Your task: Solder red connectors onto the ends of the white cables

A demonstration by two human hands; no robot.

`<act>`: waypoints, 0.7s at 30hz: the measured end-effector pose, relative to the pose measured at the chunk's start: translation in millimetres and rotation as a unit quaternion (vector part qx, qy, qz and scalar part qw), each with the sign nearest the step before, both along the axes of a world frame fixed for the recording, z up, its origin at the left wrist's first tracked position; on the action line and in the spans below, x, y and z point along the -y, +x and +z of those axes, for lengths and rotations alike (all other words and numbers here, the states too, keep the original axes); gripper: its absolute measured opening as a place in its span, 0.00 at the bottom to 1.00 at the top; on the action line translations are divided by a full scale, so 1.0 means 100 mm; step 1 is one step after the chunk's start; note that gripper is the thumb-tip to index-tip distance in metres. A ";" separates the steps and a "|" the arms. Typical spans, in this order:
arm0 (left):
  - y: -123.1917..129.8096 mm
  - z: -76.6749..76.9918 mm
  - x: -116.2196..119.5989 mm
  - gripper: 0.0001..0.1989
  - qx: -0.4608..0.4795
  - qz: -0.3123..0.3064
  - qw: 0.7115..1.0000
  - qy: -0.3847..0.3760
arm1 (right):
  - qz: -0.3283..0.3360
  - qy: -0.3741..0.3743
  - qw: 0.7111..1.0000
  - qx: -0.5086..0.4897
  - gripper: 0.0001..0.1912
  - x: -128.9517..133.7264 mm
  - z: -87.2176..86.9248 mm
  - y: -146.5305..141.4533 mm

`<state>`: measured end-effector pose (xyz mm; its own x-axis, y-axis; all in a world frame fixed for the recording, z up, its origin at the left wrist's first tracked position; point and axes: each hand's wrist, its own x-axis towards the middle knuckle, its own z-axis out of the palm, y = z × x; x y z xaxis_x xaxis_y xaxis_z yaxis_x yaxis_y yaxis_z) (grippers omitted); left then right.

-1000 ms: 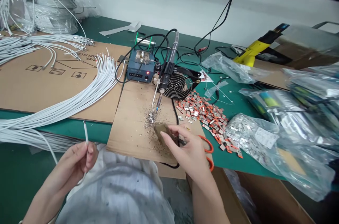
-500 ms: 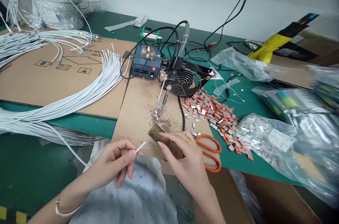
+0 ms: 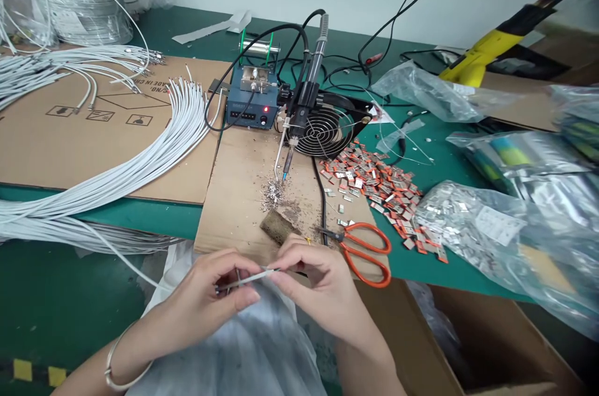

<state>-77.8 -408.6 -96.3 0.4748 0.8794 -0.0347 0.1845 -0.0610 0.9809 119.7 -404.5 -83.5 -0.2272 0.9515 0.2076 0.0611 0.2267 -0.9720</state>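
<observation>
My left hand (image 3: 215, 290) grips a thin white cable (image 3: 251, 277), which lies across its fingers and points to the right. At the cable's tip, the thumb and fingers of my right hand (image 3: 311, 274) are pinched together. Dark fine ends show at that tip; the exact contact is too small to make out. Just beyond my right hand lies a brown sponge block (image 3: 279, 227), partly covered by the fingers. Orange-handled scissors (image 3: 369, 249) rest to its right. Farther back, a soldering iron (image 3: 306, 103) hangs tip-down in a stand above scattered solder bits (image 3: 274, 194).
A blue soldering station (image 3: 250, 112) with a red light stands beside a round fan (image 3: 322, 134). Small metal connectors with orange parts (image 3: 384, 190) are heaped on the right, next to plastic bags (image 3: 496, 234). Bundled white cables (image 3: 154, 159) cover cardboard at left.
My right hand has moved left and down and closed its fingers at the cable tip. The cable has turned flatter. The view has shifted slightly, uncovering more of the scissors and sponge.
</observation>
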 end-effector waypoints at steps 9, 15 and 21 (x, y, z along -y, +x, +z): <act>0.26 0.02 0.05 0.20 0.120 0.094 0.984 -0.094 | -0.156 0.073 0.980 -0.100 0.07 0.13 -0.12 -0.34; 0.20 0.03 0.11 0.19 0.156 0.098 0.972 -0.149 | -0.181 0.047 0.943 -0.274 0.06 0.13 -0.15 -0.36; 0.11 0.03 0.13 0.20 0.170 0.069 0.964 -0.190 | -0.091 0.019 0.991 -0.094 0.02 0.08 -0.03 -0.03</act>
